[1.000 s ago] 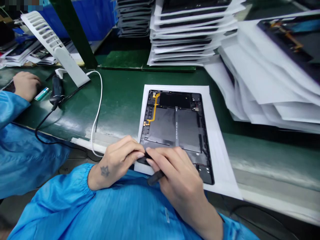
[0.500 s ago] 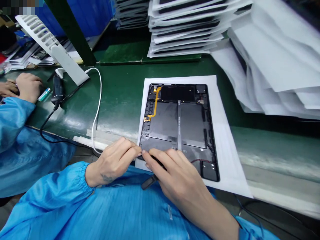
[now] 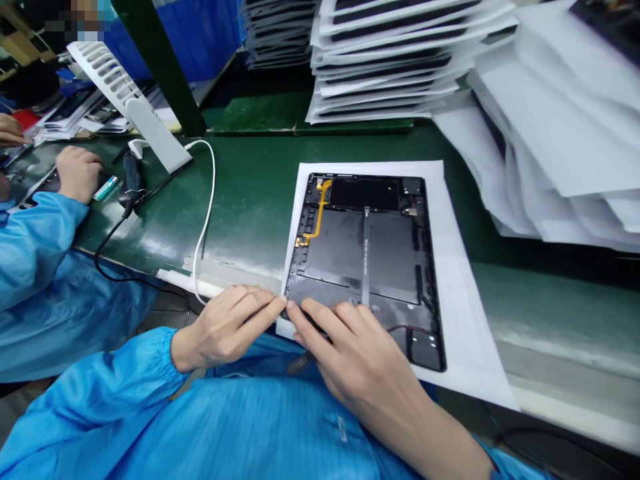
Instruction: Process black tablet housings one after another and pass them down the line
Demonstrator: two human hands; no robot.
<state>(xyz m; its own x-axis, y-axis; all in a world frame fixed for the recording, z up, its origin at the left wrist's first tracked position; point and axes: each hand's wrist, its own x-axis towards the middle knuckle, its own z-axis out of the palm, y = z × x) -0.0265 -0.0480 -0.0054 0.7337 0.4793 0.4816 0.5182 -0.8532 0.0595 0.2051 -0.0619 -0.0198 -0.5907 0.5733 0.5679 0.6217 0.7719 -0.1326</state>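
This looks like a workshop. Tall stacks of papers (image 3: 385,73) sit by a long green worktop (image 3: 250,200), and people wear blue work coats (image 3: 240,427).

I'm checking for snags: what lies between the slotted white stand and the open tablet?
The head view shows a white cable, a stretch of green bench, then the margin of the paper sheet under the open tablet.

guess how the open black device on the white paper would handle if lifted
The open black device would probably lift as a stiff slab, since its frame looks flat and straight-edged. Its exposed orange strip looks thin, so likely fragile under fingers. If pushed, it might drag the white paper lying beneath.
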